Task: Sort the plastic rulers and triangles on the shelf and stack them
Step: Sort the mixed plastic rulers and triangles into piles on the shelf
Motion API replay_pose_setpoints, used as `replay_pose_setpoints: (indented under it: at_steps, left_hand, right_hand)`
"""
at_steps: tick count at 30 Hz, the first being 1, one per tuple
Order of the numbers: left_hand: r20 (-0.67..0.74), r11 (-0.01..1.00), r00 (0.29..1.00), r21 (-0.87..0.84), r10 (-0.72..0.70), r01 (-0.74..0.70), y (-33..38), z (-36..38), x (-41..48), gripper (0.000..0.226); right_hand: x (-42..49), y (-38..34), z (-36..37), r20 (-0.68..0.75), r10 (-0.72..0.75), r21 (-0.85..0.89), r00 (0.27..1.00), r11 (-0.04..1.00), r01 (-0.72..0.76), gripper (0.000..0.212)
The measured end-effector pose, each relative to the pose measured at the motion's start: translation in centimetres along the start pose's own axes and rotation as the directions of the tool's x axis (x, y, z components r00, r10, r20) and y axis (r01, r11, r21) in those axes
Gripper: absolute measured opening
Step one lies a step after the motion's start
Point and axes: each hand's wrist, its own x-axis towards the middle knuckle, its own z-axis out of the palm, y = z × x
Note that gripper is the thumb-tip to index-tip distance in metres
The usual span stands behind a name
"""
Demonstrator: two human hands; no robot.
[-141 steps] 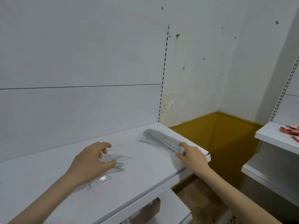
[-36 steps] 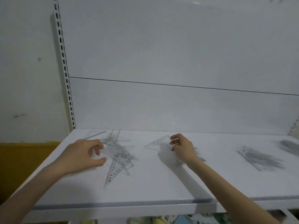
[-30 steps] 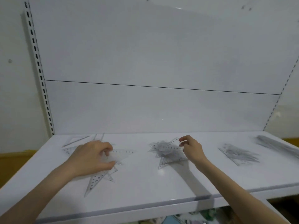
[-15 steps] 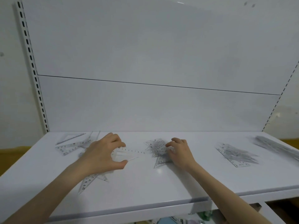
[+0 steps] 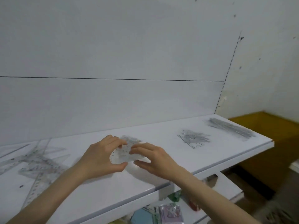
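A small pile of clear plastic triangles [image 5: 123, 153] lies mid-shelf on the white shelf [image 5: 161, 172]. My left hand [image 5: 100, 159] grips its left side, thumb under the near edge and fingers curled over the far edge. My right hand [image 5: 150, 157] touches its right side with fingers stretched out. A loose heap of clear rulers and triangles [image 5: 37, 160] is spread out at the left. Further right sit a stacked pile of triangles [image 5: 193, 139] and a stack of straight rulers [image 5: 231, 129] near the shelf's right end.
The shelf's front edge runs diagonally below my wrists. Under it a lower shelf holds packaged goods [image 5: 165, 212]. The white back panel [image 5: 113, 94] rises behind the shelf. A yellow-brown floor area [image 5: 267, 143] lies beyond the right end.
My left hand left the loose heap and came right to the middle pile. Both hands now frame that pile. The view has swung to the right.
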Motion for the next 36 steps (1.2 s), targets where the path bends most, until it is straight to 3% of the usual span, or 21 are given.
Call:
replay_pose_setpoints:
  at_steps: [7, 15, 22, 26, 29, 36]
  left_hand:
    - [0.015, 0.993, 0.993, -0.037, 0.114, -0.114, 5.1, 4.5, 6.3, 0.051]
    - [0.035, 0.993, 0.993, -0.030, 0.117, -0.116, 12.6, 12.6, 15.6, 0.061]
    - [0.019, 0.992, 0.993, 0.040, -0.118, 0.117, 14.4, 17.9, 18.8, 0.060]
    - [0.000, 0.959, 0.960, 0.052, -0.279, 0.279, 14.0, 18.3, 17.8, 0.023]
    - [0.012, 0.932, 0.936, 0.099, -0.353, 0.350, 13.5, 17.7, 16.8, 0.018]
    - [-0.017, 0.910, 0.917, 0.121, -0.398, 0.397, 12.5, 16.3, 15.6, 0.043]
  right_hand:
    - [-4.8, 5.2, -6.3, 0.016, 0.102, -0.003, 0.995, 0.995, -0.102, 0.022]
    - [-12.7, 15.8, -14.7, -0.008, 0.189, -0.033, 0.982, 0.981, -0.190, 0.018]
    - [-18.0, 26.0, -18.7, 0.007, 0.398, -0.027, 0.917, 0.917, -0.398, 0.016]
    - [-16.0, 28.7, -17.1, 0.051, 0.416, 0.055, 0.908, 0.906, -0.419, 0.019]
    - [-13.5, 29.2, -15.3, 0.122, 0.419, 0.097, 0.900, 0.897, -0.431, 0.021]
    - [-10.7, 30.7, -13.4, 0.276, 0.376, 0.015, 0.884, 0.918, -0.396, 0.045]
